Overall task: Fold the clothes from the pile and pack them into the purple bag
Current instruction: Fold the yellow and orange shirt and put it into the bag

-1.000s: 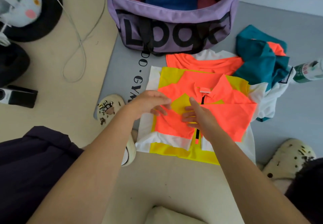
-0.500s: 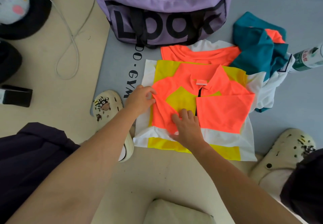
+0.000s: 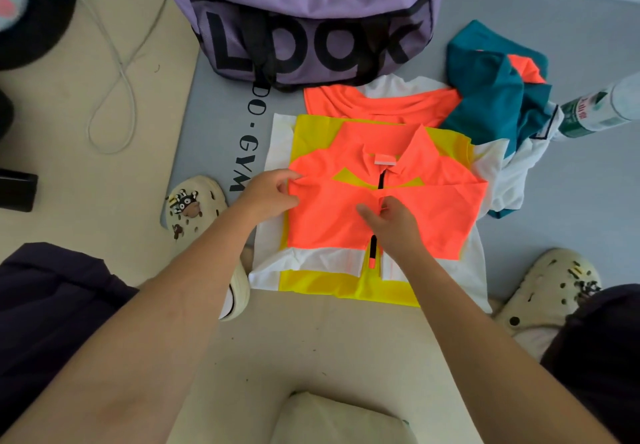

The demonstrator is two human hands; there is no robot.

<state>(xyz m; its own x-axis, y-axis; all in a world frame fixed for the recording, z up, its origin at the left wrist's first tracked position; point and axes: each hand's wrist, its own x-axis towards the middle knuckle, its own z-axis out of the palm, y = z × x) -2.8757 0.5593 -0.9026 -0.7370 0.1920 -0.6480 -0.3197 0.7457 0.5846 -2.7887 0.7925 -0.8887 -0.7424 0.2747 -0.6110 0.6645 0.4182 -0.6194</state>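
Garment: orange, yellow and white zip shirt, flat on the grey mat, near side of the purple bag.
Left hand: pinching the folded sleeve's left edge.
Right hand: pinching the sleeve cuff at the zip.
Handling: likely light, limp, slippery; take by folded edges.
Pile: teal clothes, far right.

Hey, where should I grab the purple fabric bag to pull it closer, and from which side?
Judging by its pose, grip the purple fabric bag by the black strap hanging down its near printed face, coming from your own side. Its mouth gapes open with clothes inside, so lifting the soft rim could tip it.
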